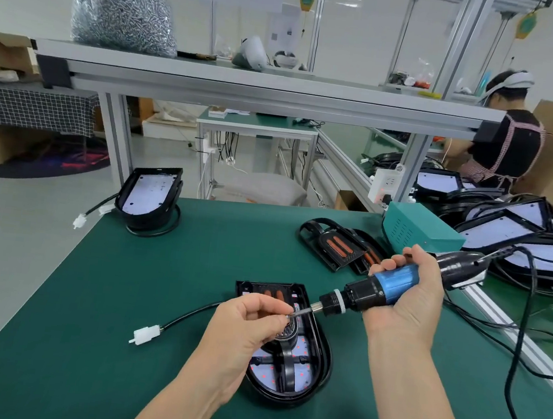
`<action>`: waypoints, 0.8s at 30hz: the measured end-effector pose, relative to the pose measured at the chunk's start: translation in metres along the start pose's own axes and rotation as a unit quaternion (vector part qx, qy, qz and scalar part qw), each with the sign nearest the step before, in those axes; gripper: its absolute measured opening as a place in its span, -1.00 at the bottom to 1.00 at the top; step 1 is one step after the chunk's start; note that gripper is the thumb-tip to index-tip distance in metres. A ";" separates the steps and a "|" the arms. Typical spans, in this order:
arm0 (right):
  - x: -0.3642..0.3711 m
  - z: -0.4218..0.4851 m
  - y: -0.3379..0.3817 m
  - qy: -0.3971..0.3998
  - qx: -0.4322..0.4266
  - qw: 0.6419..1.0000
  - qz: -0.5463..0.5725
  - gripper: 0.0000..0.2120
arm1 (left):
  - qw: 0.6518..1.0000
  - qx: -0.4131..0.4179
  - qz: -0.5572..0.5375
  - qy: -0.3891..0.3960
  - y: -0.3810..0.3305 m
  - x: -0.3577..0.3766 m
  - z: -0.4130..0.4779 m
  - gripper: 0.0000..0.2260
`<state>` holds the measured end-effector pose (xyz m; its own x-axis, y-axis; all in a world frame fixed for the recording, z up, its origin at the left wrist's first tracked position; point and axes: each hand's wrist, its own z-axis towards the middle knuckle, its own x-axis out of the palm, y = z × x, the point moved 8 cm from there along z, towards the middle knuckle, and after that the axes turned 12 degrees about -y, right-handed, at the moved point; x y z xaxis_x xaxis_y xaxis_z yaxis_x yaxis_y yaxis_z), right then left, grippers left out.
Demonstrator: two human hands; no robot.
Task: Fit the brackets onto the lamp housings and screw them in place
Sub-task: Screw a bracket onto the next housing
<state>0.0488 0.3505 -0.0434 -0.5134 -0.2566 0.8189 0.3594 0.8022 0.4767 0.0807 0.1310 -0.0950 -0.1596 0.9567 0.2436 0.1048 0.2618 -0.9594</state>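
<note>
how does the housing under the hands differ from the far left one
The near housing lies flat on the mat; the far housing sits tilted up. The near one has a black bracket across its face; the far one's white face shows none. The near plug rests on the mat; the far plug hangs past the mat's edge. Both are black shells with a cable.

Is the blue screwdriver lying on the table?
No, the right hand holds the screwdriver in the air above the lamp housing.
</note>
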 end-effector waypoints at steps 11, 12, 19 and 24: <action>0.002 -0.002 0.001 0.007 -0.034 0.999 -0.018 -0.88 | 0.976 0.195 0.092 -0.032 -0.024 0.003 -0.012 -0.60; 0.003 -0.002 0.001 0.010 -0.040 0.999 -0.023 -0.87 | 0.975 0.200 0.095 -0.033 -0.024 0.003 -0.012 -0.60; 0.017 -0.008 0.003 0.045 -0.077 0.994 -0.055 -0.80 | 0.967 0.211 0.138 -0.032 -0.016 0.002 -0.004 -0.64; 0.038 -0.012 0.005 0.070 -0.122 0.987 -0.077 -0.86 | 0.945 0.227 0.227 -0.058 -0.020 -0.005 0.008 -0.67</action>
<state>0.0401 0.3385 -0.0062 -0.4701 -0.4511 0.7586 0.4705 0.5991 0.6478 0.0715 0.1199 -0.0785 -0.3086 0.9300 -0.1998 -0.2401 -0.2794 -0.9297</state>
